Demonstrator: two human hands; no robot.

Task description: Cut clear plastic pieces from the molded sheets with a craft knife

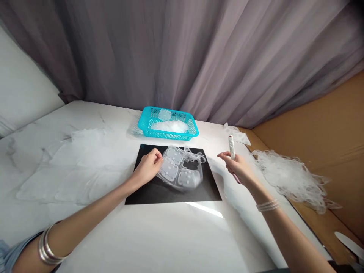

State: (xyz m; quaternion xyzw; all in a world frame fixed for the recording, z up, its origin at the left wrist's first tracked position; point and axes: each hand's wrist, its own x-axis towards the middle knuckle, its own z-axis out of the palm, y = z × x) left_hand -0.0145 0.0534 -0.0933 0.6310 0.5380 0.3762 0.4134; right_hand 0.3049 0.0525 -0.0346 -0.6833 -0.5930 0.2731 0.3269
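My left hand (149,165) pinches the left edge of a translucent plastic sheet (182,165) over a black mat (153,195). The sheet carries rounded, dotted panels, with an opening at its upper right where one panel is gone and thin, curled strips hang loose. Its lower right part is blurred. To the right of the mat, my right hand (239,167) is closed around a slim, pen-like tool (232,147) wrapped in white. The tool stands nearly upright, its brown end up and a pinkish part below the hand. It is apart from the sheet.
Behind the mat stands a turquoise basket (170,135) holding translucent pieces (170,126). Several translucent sheets (76,167) lie spread at the left. A tangled heap of plastic offcuts (290,178) and another scrap (237,134) lie along the right edge. A grey curtain (127,49) hangs behind the white table (159,235).
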